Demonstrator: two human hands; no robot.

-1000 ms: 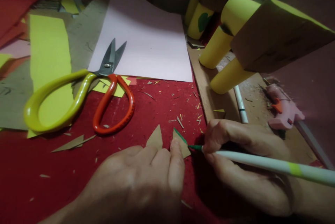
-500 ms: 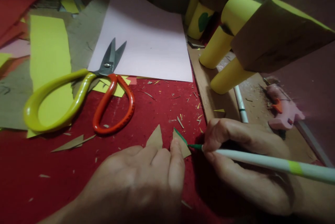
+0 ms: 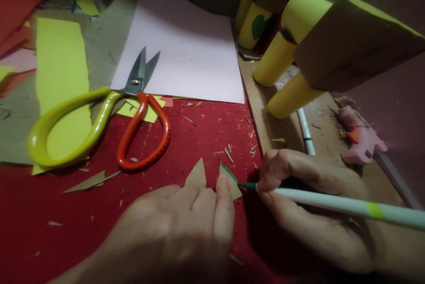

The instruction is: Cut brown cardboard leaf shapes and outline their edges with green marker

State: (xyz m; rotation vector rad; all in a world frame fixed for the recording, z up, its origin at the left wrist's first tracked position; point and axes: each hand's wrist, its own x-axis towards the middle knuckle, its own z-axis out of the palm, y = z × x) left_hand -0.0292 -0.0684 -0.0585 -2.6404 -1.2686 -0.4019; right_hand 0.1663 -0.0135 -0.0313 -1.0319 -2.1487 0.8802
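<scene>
My left hand (image 3: 181,226) lies flat on the red mat, fingers pressed down on a small brown paper cut-out (image 3: 199,174) with two pointed tips. My right hand (image 3: 312,206) is closed round a white pen with a green tip (image 3: 335,205). The green tip touches the right point of the cut-out, where a green edge shows. Most of the cut-out is hidden under my left fingers.
Scissors (image 3: 99,120) with one yellow and one orange handle lie at the left, blades on a white sheet (image 3: 186,49). Yellow strip (image 3: 61,76) and red papers at far left. Yellow tubes (image 3: 282,58) under a brown board, a second pen (image 3: 304,131) and a pink glue gun (image 3: 360,136) at right.
</scene>
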